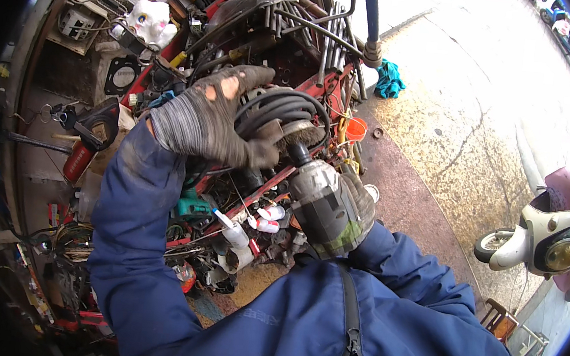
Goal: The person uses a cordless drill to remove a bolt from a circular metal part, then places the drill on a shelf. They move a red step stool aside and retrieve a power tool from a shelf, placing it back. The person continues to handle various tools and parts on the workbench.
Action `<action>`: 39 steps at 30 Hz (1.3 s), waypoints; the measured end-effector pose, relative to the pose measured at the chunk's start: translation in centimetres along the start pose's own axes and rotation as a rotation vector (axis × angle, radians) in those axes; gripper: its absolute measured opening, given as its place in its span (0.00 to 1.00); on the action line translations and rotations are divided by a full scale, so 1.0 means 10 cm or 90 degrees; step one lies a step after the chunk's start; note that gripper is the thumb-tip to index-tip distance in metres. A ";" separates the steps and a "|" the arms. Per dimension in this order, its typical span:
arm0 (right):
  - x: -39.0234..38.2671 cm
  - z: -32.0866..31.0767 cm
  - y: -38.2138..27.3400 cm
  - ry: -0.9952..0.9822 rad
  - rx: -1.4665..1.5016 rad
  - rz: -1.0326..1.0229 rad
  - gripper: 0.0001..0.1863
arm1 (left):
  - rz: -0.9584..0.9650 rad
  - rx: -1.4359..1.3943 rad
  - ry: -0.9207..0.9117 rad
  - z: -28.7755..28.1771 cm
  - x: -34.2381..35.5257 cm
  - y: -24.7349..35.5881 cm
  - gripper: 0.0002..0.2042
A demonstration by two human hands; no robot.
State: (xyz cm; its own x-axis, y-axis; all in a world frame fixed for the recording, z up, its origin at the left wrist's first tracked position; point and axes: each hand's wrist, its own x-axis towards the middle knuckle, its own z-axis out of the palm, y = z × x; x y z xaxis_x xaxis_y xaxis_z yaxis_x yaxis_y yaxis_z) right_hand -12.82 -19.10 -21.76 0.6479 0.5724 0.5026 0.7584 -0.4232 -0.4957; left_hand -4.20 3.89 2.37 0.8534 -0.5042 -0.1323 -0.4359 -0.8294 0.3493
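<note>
Power tool (326, 212), with grey front and black body, is in the middle of the view, held up over crowded red rack (245, 210). From the left side comes left hand (213, 107) in a worn grey glove with holes over the knuckles. Its fingers are spread and bent: one reaches along the top of a black cable coil (284, 107), while the others curve lower, near a round bristly part (302, 133). The hand is a little blurred, so I cannot tell whether these fingers press firmly or only rest there. The cable is wound in loops, probably so that its length does not hang loose. The black nose of the power tool points up and left, to the bristly part; they look very near, but whether they touch is not clear.

More to the right, right hand (362, 202), gloved also, has its fingers wrapped round the far side of the body, and so the tool lies between the palm and the left hand. I suppose it is held from this side to bear the weight and to keep the nose free. Beyond are an orange cup (356, 129) and a teal cloth (390, 80).
</note>
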 end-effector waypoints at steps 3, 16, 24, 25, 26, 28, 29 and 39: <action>-0.07 0.09 0.06 0.009 0.026 0.000 0.29 | -0.010 0.111 -0.027 0.03 0.02 0.02 0.53; -0.25 0.55 0.09 -0.024 0.756 0.469 0.30 | -0.124 -0.115 -0.071 0.11 0.07 -0.08 0.56; -0.13 0.33 0.04 -0.042 0.488 0.311 0.27 | -0.106 -0.172 -0.045 0.10 0.08 -0.14 0.53; -0.08 0.29 -0.01 0.025 0.426 0.257 0.25 | -0.106 -0.180 -0.038 0.09 0.08 -0.13 0.53; -0.06 0.21 -0.01 0.034 0.375 0.226 0.25 | -0.083 -0.156 -0.027 0.09 0.08 -0.12 0.52; -0.02 0.07 -0.03 0.051 0.274 0.167 0.26 | -0.040 -0.066 -0.009 0.08 0.06 -0.09 0.51; -0.01 0.02 -0.02 0.060 0.223 0.136 0.26 | -0.017 -0.018 0.005 0.07 0.06 -0.09 0.51; -0.10 0.30 -0.01 0.022 0.217 0.124 0.27 | -0.162 -0.297 -0.081 0.10 0.09 -0.11 0.55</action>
State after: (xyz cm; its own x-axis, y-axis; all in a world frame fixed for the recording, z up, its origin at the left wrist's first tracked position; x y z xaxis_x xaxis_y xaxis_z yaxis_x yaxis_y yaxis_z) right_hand -13.76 -17.47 -24.30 0.7841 0.4781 0.3958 0.5573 -0.2615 -0.7880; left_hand -3.19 4.12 0.92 0.8611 -0.3509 -0.3680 -0.0226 -0.7495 0.6617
